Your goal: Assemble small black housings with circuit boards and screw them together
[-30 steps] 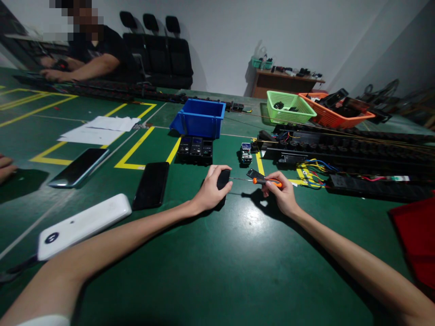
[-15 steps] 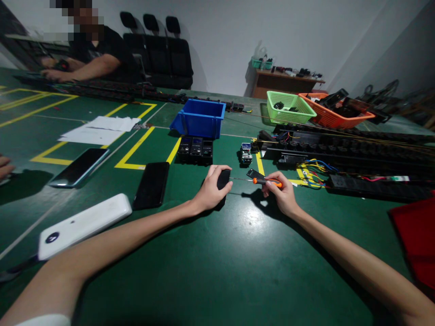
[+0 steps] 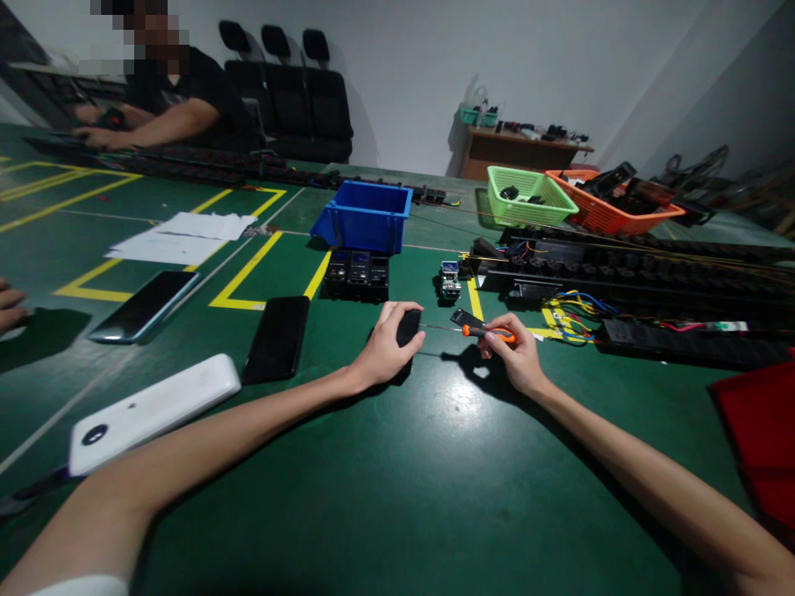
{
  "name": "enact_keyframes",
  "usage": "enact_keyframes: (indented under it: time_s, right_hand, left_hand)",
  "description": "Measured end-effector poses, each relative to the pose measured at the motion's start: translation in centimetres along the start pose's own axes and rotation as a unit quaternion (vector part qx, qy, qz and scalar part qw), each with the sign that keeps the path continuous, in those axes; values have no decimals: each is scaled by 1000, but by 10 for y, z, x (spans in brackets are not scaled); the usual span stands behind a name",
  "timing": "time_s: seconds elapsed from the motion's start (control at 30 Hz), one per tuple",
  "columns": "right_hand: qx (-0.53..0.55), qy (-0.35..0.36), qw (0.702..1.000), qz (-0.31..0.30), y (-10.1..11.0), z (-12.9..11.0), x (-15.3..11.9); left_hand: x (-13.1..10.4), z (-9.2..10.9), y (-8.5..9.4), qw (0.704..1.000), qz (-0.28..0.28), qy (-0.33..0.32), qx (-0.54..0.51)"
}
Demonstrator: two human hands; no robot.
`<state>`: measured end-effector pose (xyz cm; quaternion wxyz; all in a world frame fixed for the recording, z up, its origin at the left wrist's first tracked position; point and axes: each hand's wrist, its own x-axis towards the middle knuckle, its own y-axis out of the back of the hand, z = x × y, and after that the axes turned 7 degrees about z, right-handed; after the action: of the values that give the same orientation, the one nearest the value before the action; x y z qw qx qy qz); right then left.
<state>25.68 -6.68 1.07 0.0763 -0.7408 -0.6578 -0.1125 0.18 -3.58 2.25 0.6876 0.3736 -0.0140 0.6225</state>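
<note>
At the green worktop (image 3: 435, 497), mid-frame, the left hand (image 3: 386, 348) has its fingers wrapped around a small black block (image 3: 408, 327) that looks light, hard and best held by its sides, while the right hand (image 3: 518, 356) pinches an orange-and-black screwdriver (image 3: 475, 331) by its handle.

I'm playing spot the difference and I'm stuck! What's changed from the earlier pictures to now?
Only a little: another person's hand at the left edge shifted slightly, too little to say which way. The left hand still holds the black part, and the right hand still holds the screwdriver pointed at it; neither let go.
</note>
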Motion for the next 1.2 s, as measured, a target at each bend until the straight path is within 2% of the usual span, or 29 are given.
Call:
enact_keyframes:
  time_s: [0.4,1.2]
  right_hand:
    - [-23,33,999,-3,-1,-3,0]
    - [8,-6,1000,-19,-1,-4,1]
  left_hand:
    - [-1,-1,0,1000,2,2,-1]
    - [0,0,0,1000,1,4,-5]
